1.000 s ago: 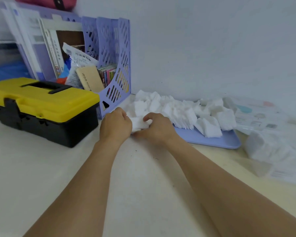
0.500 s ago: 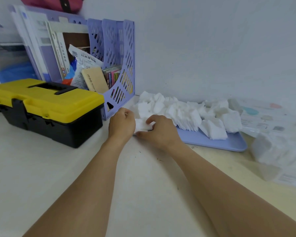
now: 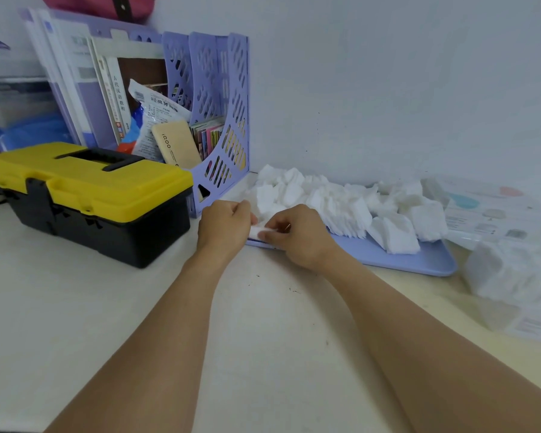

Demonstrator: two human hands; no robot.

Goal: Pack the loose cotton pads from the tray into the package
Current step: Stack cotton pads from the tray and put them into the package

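White cotton pad (image 3: 256, 231) pinched between both hands' fingers (image 3: 267, 235) (tray (image 3: 419, 260) edge)

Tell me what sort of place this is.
Probably a home or office desk against a wall: a purple file rack stuffed with books and papers, a yellow toolbox beside it, and a tray of cotton pads.
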